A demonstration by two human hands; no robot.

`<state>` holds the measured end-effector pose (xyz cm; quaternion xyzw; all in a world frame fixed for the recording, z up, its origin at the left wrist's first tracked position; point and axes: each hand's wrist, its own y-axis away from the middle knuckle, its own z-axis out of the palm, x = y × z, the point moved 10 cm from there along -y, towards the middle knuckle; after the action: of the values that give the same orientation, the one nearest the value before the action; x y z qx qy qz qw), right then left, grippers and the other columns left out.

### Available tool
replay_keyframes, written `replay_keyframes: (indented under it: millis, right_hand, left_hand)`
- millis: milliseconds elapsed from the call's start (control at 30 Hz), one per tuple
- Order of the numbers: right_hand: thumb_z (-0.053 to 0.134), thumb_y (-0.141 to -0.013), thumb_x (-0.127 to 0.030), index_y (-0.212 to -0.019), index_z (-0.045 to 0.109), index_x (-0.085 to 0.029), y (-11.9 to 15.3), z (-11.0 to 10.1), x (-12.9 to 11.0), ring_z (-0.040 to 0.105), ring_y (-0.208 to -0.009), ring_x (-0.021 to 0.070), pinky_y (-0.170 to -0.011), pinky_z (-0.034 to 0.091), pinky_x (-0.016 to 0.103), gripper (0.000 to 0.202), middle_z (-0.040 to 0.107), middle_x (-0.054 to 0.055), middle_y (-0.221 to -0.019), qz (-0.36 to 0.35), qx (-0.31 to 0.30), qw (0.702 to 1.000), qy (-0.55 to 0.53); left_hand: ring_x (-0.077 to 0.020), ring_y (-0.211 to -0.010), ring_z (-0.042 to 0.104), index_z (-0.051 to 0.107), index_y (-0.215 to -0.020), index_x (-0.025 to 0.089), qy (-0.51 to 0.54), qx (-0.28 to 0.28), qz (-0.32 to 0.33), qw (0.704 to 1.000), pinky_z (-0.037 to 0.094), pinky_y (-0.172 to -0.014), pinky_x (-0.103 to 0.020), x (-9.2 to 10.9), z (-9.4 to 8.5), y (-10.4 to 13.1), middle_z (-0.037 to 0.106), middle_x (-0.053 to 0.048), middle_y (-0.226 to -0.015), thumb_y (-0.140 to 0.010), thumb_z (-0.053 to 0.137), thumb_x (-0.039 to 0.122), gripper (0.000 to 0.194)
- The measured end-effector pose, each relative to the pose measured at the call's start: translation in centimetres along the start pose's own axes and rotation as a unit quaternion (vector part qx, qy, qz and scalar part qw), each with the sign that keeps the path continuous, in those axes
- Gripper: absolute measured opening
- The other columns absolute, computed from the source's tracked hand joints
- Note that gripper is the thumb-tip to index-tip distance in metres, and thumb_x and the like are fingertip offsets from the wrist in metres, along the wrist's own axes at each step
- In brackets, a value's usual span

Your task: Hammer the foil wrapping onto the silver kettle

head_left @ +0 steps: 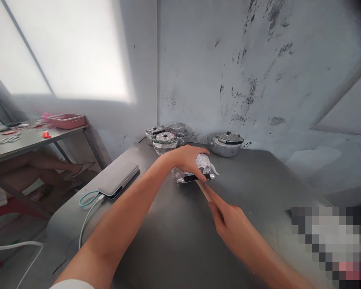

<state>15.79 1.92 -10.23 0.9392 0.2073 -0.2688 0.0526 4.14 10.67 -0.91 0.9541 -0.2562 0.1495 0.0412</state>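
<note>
My left hand [185, 158] is closed over a small silvery pot [203, 161] with a bumpy surface, a pale curved piece sticking out at its right and a black-gripped handle [191, 178] at its near side. The pot is held at the middle of the dark table; part of it is hidden under my fingers. My right hand [227, 212] is closed round a thin pale wooden stick [207, 193]. The stick's far end reaches up to the pot by the handle, where its tip is hidden.
Several silvery lidded pots [165, 137] stand together at the back left of the table [174, 241]. Another lidded pot [226, 148] is at the back right. A grey power bank [118, 180] with a cable lies left. Beyond are a side table, a red basket [68, 123] and a seated person's legs.
</note>
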Motion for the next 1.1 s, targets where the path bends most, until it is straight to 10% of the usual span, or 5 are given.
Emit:
replay_keyframes:
  millis: [800, 1100]
  right_hand:
    - [0.024, -0.1, -0.033, -0.155, 0.025, -0.032, -0.2, -0.4, -0.5, 0.051, -0.053, 0.019, -0.056, 0.035, 0.029, 0.055, 0.056, -0.002, -0.063, -0.034, -0.016, 0.999, 0.035]
    - [0.028, -0.102, -0.038, -0.122, 0.055, -0.022, -1.0, -3.3, 1.9, 0.058, -0.066, 0.021, -0.064, 0.038, 0.033, 0.037, 0.062, 0.003, -0.074, -0.112, -0.003, 0.99, 0.088]
  left_hand:
    - [-0.0308, -0.113, 0.058, 0.044, -0.143, 0.031, 0.035, 0.027, 0.019, 0.999, 0.046, -0.086, -0.034, -0.8, -0.3, -0.3, 0.058, -0.006, -0.134, -0.058, 0.077, 0.06, 0.096]
    - [-0.0272, -0.085, 0.062, 0.055, -0.13, 0.025, 0.171, 0.17, -0.1, 0.965, 0.043, -0.068, -0.031, -9.0, -3.7, 1.2, 0.066, -0.005, -0.095, -0.071, 0.069, 0.058, 0.07]
